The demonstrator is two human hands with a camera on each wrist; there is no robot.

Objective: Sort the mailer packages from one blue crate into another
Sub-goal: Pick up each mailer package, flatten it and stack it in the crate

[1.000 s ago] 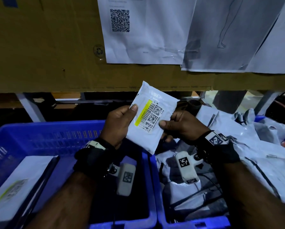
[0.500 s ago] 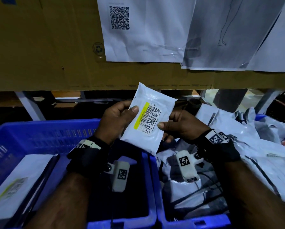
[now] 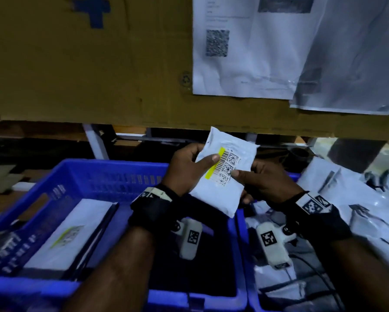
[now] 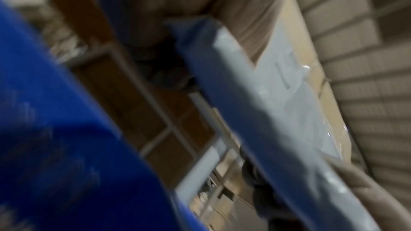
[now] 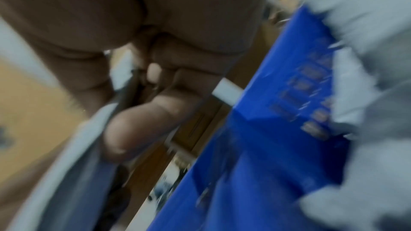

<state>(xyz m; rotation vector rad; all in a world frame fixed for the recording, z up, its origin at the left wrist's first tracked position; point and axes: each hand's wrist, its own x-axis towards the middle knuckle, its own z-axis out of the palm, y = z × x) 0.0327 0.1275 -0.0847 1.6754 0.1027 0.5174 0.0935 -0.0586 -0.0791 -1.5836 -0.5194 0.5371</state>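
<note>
fingers of both hands pinch one white mailer package point(image 3: 222, 176) above the crates.
head view: left hand point(image 3: 184, 172) and right hand point(image 3: 265, 181) grip its side edges, thumbs on the barcode label, over the left blue crate's point(image 3: 81, 174) right wall. left wrist view: only blur. right wrist view: curled fingers point(image 5: 138, 126) press the mailer.

Both forearms are bare, no sleeves. Each wrist wears a wide black strap point(image 3: 151, 209). A white block point(image 3: 154, 194) with a black-and-white square marker sits on the left strap, a matching one point(image 3: 312, 204) on the right. Under each wrist hangs a pale grey camera pod, the left point(image 3: 190, 240) and the right point(image 3: 271, 245), each with a square marker. A thin dark cable point(image 3: 306, 261) trails from the right pod toward the lower right of the frame.
</note>
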